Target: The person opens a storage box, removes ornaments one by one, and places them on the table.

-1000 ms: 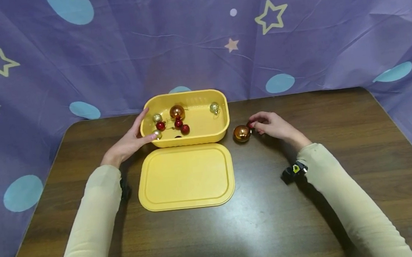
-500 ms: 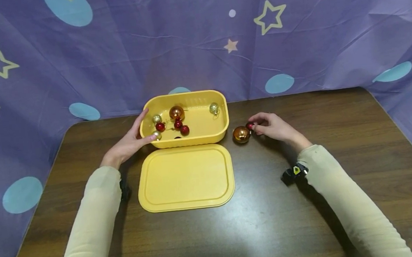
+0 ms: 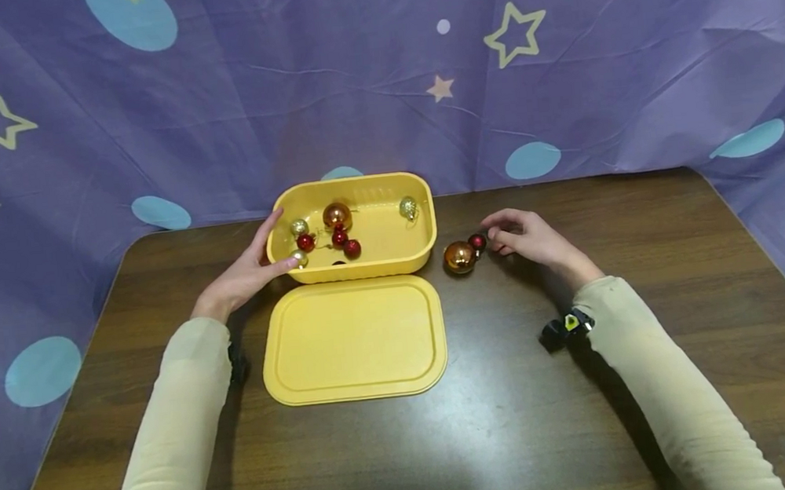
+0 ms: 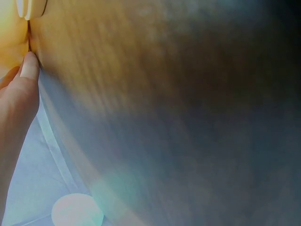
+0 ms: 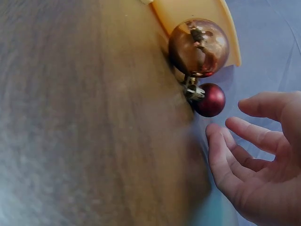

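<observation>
The fingers [image 5: 218, 157] of the right hand [image 3: 527, 240] are loosely bent and hold nothing; in the right wrist view the thumb stands apart from them, with a gap to the red ball [image 5: 213, 100]. That ball lies on the desk [image 3: 649, 252], just beside the fingertips and up against the copper ball [image 5: 198, 47]. Their metal caps sit close together; I cannot tell whether they are linked.

Trouble looks likeliest here. A fingertip that nudges instead of pinching could set the red ball rolling, and the copper ball, round and smooth, might roll too. If the caps are caught, lifting 1 ball could drag the other along and then drop it.

Farther left, near the copper ball but apart from it, is the box [image 3: 380, 267]. The left hand [image 3: 243, 281] grips its left end, thumb over the near corner, forefinger at the rim. Pressing too hard there could tip or slide the box, and its load would roll about: 3 red balls [image 3: 353, 248], 3 gold balls [image 3: 408, 206] and another copper ball [image 3: 337, 215]. The thumb tip is close to 1 gold ball, which a shift of grip might knock.

On the near side, the lid [image 3: 354, 343] lies flat beside the box; a tug toward the person could push the box onto it.
</observation>
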Demonstrator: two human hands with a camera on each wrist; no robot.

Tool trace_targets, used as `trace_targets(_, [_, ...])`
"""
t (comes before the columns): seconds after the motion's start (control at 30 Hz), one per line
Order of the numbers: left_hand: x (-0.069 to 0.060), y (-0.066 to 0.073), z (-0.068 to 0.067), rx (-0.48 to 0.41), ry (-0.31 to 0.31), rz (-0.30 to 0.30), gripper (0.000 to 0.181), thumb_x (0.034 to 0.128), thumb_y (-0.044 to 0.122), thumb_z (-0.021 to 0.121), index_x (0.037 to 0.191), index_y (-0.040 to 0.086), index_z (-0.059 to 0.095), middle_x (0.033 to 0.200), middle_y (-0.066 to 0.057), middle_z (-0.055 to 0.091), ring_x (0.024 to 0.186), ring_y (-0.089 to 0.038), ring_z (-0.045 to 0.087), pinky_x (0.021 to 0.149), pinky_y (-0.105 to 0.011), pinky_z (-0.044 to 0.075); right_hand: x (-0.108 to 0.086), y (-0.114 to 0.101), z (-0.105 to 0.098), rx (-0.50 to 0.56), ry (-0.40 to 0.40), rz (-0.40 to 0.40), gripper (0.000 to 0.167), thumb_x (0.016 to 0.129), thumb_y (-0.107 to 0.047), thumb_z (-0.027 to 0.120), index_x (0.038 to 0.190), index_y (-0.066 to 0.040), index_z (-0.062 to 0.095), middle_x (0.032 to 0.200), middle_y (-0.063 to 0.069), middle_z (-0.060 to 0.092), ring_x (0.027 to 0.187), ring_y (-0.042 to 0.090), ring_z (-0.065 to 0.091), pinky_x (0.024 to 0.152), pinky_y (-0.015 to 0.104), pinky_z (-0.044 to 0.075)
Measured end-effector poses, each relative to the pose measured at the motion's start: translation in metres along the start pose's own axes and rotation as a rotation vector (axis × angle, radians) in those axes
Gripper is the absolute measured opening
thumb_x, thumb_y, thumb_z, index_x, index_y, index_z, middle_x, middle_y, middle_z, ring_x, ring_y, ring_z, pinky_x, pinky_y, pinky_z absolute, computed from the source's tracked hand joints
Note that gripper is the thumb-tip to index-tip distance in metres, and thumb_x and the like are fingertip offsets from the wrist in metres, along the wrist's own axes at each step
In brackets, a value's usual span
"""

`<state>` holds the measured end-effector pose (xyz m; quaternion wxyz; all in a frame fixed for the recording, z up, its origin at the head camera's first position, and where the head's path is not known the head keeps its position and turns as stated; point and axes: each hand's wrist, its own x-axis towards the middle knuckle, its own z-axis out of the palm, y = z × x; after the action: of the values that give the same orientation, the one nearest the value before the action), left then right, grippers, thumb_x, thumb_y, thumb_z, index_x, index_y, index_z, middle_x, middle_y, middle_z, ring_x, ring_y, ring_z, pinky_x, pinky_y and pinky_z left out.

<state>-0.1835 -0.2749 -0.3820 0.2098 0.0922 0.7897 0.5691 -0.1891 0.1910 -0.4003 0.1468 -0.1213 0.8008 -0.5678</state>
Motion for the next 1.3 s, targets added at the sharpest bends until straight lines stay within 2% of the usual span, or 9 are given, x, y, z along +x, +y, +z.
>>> trace_targets(0.17, [0.0,0.001,0.0,-0.001,-0.005,-0.002,0.089,0.0972,0.011,0.059,0.154,0.04,-0.003,0.16,-0.007,-0.007,0.142,-0.032,0.015,0.112,-0.049,0.016,0.001,-0.004,-0.002,0.033,0.026,-0.018,0.033,0.098,-0.003,0.053,0.125,0.015,0.051,0.119,0.032,0.055,0.082,0.02,0.063,0.074,0.031,0.054])
trace_targets(0.4, [0.0,0.001,0.001,-0.01,0.0,0.008,0.09,0.0966,0.008,0.059,0.155,0.037,-0.003,0.16,-0.007,-0.006,0.142,-0.031,0.016,0.112,-0.046,0.017,0.005,-0.023,0.002,0.028,0.059,-0.071,0.032,0.098,-0.005,0.054,0.124,0.013,0.054,0.113,0.032,0.055,0.087,0.026,0.064,0.075,0.033,0.053])
trace_targets(0.67, [0.0,0.0,0.0,-0.011,-0.003,0.011,0.09,0.0969,0.008,0.059,0.155,0.037,-0.003,0.16,-0.007,-0.006,0.141,-0.031,0.017,0.111,-0.045,0.019,0.008,-0.045,0.022,0.04,0.074,-0.126,0.027,0.096,-0.004,0.056,0.119,0.01,0.058,0.103,0.022,0.06,0.085,0.031,0.062,0.073,0.035,0.053])
trace_targets(0.83, [0.0,0.0,0.0,-0.009,-0.008,0.003,0.09,0.0971,0.009,0.059,0.155,0.039,-0.003,0.16,-0.006,-0.007,0.142,-0.031,0.016,0.111,-0.046,0.019,0.01,-0.054,0.036,0.074,0.075,-0.153,0.023,0.095,-0.005,0.058,0.115,0.006,0.062,0.094,0.024,0.062,0.079,0.033,0.06,0.067,0.032,0.051])
trace_targets(1.07, [0.0,0.001,0.0,-0.011,-0.012,-0.001,0.09,0.0972,0.009,0.058,0.155,0.039,-0.004,0.16,-0.006,-0.007,0.142,-0.031,0.016,0.111,-0.048,0.018,0.016,-0.062,0.052,0.14,0.044,-0.202,0.026,0.095,-0.001,0.057,0.116,0.013,0.058,0.101,0.028,0.061,0.083,0.028,0.061,0.07,0.028,0.051])
trace_targets(1.23, [-0.001,0.002,0.0,-0.011,-0.014,-0.006,0.09,0.0974,0.01,0.058,0.154,0.039,-0.004,0.16,-0.006,-0.007,0.142,-0.032,0.016,0.111,-0.049,0.018,0.02,-0.069,0.065,0.145,0.026,-0.223,0.023,0.094,0.0,0.056,0.114,0.011,0.061,0.1,0.026,0.062,0.082,0.03,0.061,0.073,0.037,0.053])
trace_targets(1.3, [-0.001,0.002,0.0,-0.01,-0.016,-0.006,0.09,0.0974,0.01,0.058,0.154,0.04,-0.004,0.16,-0.006,-0.008,0.142,-0.032,0.016,0.111,-0.049,0.017,0.022,-0.07,0.07,0.147,0.014,-0.234,0.022,0.095,0.001,0.055,0.114,0.01,0.061,0.101,0.024,0.062,0.085,0.035,0.062,0.075,0.042,0.053])
